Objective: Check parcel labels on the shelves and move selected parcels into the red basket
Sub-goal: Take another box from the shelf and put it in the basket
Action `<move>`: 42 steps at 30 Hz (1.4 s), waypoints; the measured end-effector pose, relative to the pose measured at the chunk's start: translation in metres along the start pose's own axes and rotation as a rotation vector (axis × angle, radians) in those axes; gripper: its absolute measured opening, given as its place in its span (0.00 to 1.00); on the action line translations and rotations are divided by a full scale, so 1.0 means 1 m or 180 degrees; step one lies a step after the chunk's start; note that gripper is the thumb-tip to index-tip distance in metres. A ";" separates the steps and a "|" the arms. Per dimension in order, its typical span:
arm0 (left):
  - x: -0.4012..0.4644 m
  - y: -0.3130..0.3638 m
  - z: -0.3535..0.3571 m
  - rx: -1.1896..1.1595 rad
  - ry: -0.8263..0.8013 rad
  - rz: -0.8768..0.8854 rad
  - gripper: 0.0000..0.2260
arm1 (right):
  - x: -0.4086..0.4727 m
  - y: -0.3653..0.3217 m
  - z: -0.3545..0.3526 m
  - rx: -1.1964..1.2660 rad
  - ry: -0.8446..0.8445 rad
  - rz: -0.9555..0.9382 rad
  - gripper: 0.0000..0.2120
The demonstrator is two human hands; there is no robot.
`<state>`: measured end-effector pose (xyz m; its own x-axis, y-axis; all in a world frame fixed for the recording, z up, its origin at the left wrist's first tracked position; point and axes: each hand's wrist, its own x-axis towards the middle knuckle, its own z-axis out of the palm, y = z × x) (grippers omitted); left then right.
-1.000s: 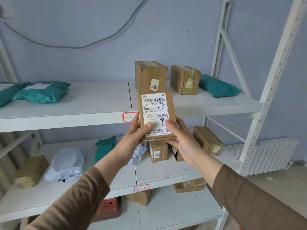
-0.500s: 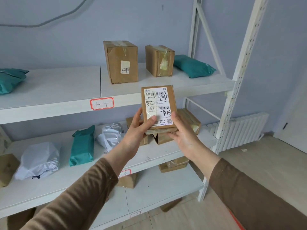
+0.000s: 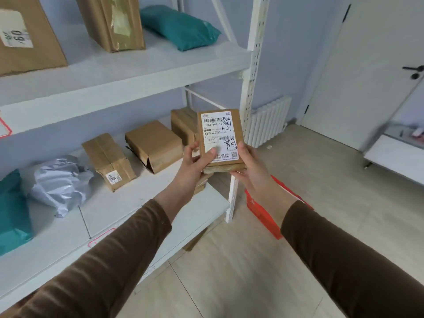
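The head camera gives the only view. The person holds a small brown box (image 3: 220, 138) up in front of the chest with both hands. The box stands on its short end, so its long side runs up and down. Its white label (image 3: 219, 136) faces the camera. The left hand (image 3: 195, 167) grips the lower left edge, with the thumb pressed flat on the label. The right hand (image 3: 249, 167) grips the lower right edge and cups under the bottom corner. The two hands are close together, with the box clamped between them.

The red basket (image 3: 263, 213) sits on the floor, below the hands and a little to the right. The right arm covers most of it, so only its red side shows. It stands just beside the white shelf post (image 3: 234, 198).

The right hand is the nearer one to the basket. To put the box in, the hands would likely have to go down and to the right, past the post.

Other brown boxes (image 3: 153, 145) lie on the middle shelf (image 3: 119, 216), to the left of the hands and apart from them.
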<state>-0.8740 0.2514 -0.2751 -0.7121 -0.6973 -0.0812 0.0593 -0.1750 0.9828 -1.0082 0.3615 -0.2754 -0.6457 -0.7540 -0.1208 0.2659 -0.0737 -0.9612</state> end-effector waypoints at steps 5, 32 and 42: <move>0.039 -0.054 0.058 -0.0027 -0.0318 -0.0387 0.26 | 0.011 0.026 -0.078 0.0029 0.0477 0.0220 0.22; 0.256 -0.295 0.375 -0.0788 -0.0195 -0.1702 0.36 | 0.224 0.101 -0.462 0.0205 0.0896 0.1286 0.23; 0.363 -0.402 0.409 -0.1055 0.0477 -0.1971 0.28 | 0.332 0.187 -0.524 0.0901 0.1052 0.1868 0.23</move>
<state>-1.4423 0.3528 -0.6314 -0.5815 -0.4853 -0.6529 -0.0985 -0.7547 0.6487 -1.5476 0.4397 -0.6248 -0.5104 -0.4881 -0.7080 0.7806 0.0824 -0.6195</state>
